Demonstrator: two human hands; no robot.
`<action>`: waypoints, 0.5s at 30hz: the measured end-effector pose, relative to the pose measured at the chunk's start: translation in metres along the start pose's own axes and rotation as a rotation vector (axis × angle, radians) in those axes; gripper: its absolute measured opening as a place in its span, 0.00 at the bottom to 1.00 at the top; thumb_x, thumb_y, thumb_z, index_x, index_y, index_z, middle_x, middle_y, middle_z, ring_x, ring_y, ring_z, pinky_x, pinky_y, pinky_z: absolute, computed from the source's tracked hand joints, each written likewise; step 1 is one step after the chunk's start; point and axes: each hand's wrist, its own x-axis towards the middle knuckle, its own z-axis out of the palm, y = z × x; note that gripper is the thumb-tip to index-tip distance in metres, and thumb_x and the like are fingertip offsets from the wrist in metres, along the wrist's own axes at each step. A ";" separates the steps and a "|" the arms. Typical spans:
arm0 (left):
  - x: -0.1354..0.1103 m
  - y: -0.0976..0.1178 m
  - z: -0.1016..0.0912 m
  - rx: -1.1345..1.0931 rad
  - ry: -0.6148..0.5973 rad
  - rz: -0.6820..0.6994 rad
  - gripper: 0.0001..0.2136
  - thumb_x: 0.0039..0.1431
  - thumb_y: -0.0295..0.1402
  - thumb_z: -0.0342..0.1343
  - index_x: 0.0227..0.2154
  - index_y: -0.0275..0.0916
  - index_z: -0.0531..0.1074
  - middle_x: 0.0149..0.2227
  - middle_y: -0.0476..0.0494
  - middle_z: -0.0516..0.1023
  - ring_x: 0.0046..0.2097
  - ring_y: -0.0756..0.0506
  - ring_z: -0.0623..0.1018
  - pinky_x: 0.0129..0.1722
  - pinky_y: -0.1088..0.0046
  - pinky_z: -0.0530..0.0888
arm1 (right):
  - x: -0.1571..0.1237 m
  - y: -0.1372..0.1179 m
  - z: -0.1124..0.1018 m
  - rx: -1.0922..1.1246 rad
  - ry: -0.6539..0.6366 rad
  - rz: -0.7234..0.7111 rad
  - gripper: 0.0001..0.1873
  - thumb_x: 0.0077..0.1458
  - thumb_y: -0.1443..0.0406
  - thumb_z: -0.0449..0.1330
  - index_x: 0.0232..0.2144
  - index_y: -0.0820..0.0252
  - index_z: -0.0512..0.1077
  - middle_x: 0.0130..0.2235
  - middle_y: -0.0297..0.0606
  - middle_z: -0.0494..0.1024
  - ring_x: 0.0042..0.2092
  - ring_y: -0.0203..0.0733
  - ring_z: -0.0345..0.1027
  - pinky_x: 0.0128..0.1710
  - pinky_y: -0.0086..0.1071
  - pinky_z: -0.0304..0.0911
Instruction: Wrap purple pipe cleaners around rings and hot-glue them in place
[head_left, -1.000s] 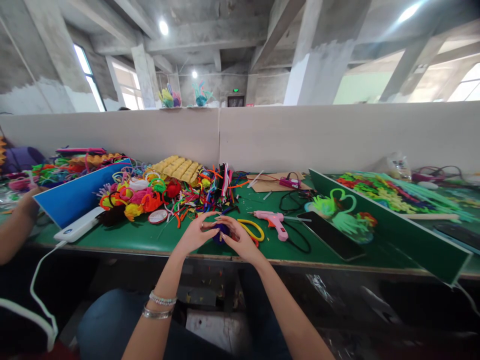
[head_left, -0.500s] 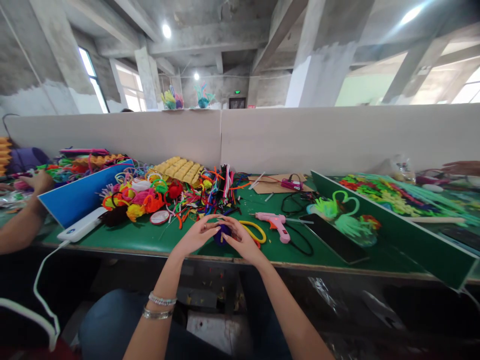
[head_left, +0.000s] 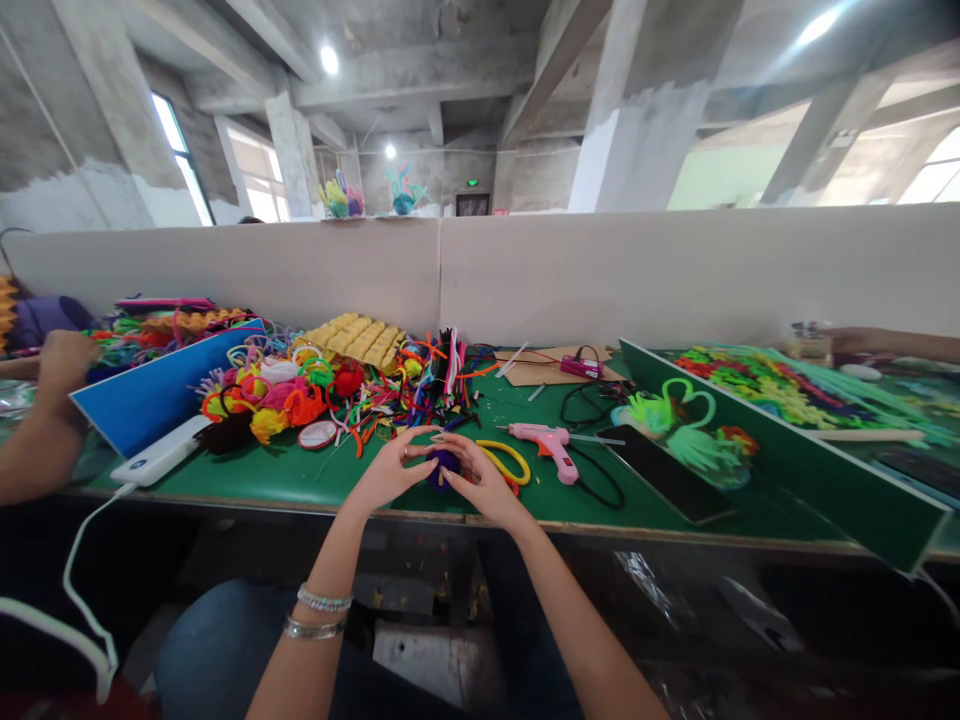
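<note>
Between my hands, close to the table's front edge, is a small dark purple fuzzy piece, partly covered by my fingers; its exact kind does not show. My left hand curls round it from the left, a ring on one finger. From the right, my right hand closes on it with bent fingers. A yellow pipe cleaner loop lies just beyond my right hand, with something orange-red beneath. Farther right rests a pink glue gun, a clear glue stick in its back.
Pipe cleaner pieces and a yellow egg-tray sheet are heaped at left, beside a white power strip and blue divider. At right are a dark phone, green pipe cleaner swans and a green divider. Other people's hands work at both sides.
My hands stay round the purple piece with barely any shift. The person's hand at far left has drawn back, and at far right another person's hand has reached farther in.
</note>
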 end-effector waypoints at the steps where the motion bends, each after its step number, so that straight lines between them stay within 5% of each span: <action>1: 0.000 0.000 0.000 -0.001 0.003 0.002 0.26 0.47 0.33 0.60 0.51 0.35 0.61 0.47 0.36 0.75 0.49 0.41 0.75 0.48 0.64 0.69 | 0.000 -0.001 0.000 -0.004 -0.003 -0.006 0.23 0.53 0.65 0.57 0.52 0.51 0.58 0.55 0.40 0.63 0.57 0.39 0.57 0.58 0.40 0.52; 7: 0.003 -0.004 0.003 0.002 0.058 -0.018 0.26 0.45 0.32 0.61 0.49 0.32 0.62 0.38 0.36 0.79 0.43 0.41 0.77 0.45 0.64 0.72 | 0.000 -0.004 0.001 -0.003 -0.006 -0.013 0.23 0.53 0.65 0.57 0.51 0.51 0.59 0.55 0.40 0.63 0.56 0.38 0.57 0.57 0.38 0.53; 15: 0.000 0.000 -0.001 -0.066 -0.046 -0.024 0.26 0.48 0.34 0.59 0.51 0.35 0.61 0.47 0.35 0.74 0.50 0.42 0.74 0.48 0.65 0.70 | 0.001 -0.001 0.001 0.009 0.006 0.009 0.23 0.53 0.64 0.57 0.51 0.52 0.58 0.54 0.41 0.64 0.56 0.39 0.58 0.58 0.40 0.52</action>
